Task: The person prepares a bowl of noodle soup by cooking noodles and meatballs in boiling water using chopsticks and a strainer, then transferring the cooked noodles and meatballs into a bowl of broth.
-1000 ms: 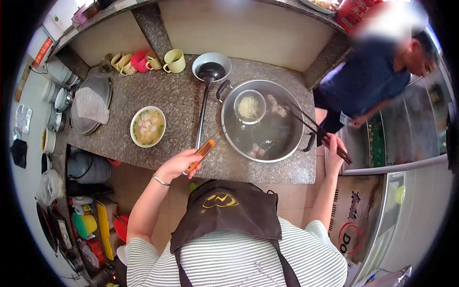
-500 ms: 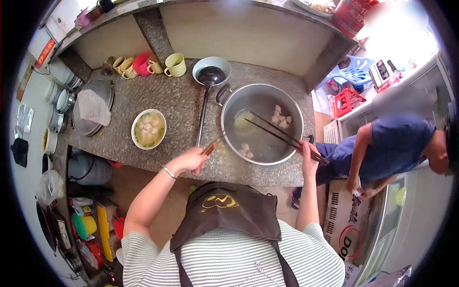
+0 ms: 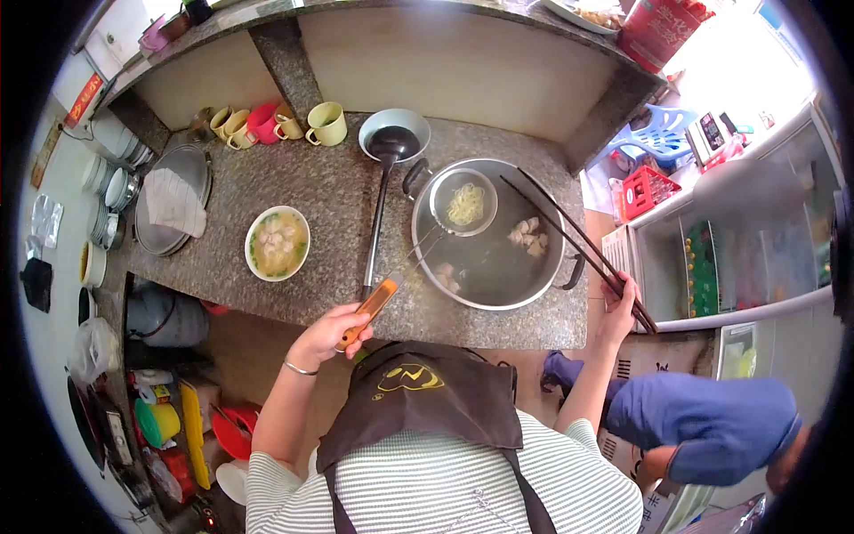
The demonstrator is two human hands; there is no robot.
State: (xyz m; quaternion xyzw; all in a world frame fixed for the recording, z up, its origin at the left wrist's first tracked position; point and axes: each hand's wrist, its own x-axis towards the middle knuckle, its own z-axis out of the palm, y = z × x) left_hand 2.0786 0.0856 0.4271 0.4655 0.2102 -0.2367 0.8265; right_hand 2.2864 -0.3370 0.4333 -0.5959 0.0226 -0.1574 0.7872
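My left hand (image 3: pixel 336 335) is closed round the orange handle (image 3: pixel 368 313) of a wire strainer (image 3: pixel 463 203). The strainer's basket holds pale noodles (image 3: pixel 466 204) over the left part of a large metal pot (image 3: pixel 488 300). My right hand (image 3: pixel 620 307) grips long dark chopsticks (image 3: pixel 578 240) beyond the pot's right rim, their tips above the pot. Pale dumpling-like pieces (image 3: pixel 529 238) float in the cloudy liquid. Left of the pot, a long black ladle (image 3: pixel 378 214) rests in a grey-blue bowl (image 3: pixel 394 119). A white bowl of soup (image 3: pixel 277 243) with dumplings and greens stands farther left.
Several cups (image 3: pixel 326 124) line the counter's back edge. At the left lie round metal lids (image 3: pixel 158 233) with a cloth (image 3: pixel 173 200). A person in blue (image 3: pixel 712 427) bends at the lower right, near a glass-fronted cabinet (image 3: pixel 747 249). A raised ledge (image 3: pixel 400 7) borders the back.
The strainer, lowered into the liquid half a second ago, is up again with noodles. The chopsticks have moved right, away from it. The person in blue has moved down to the lower right.
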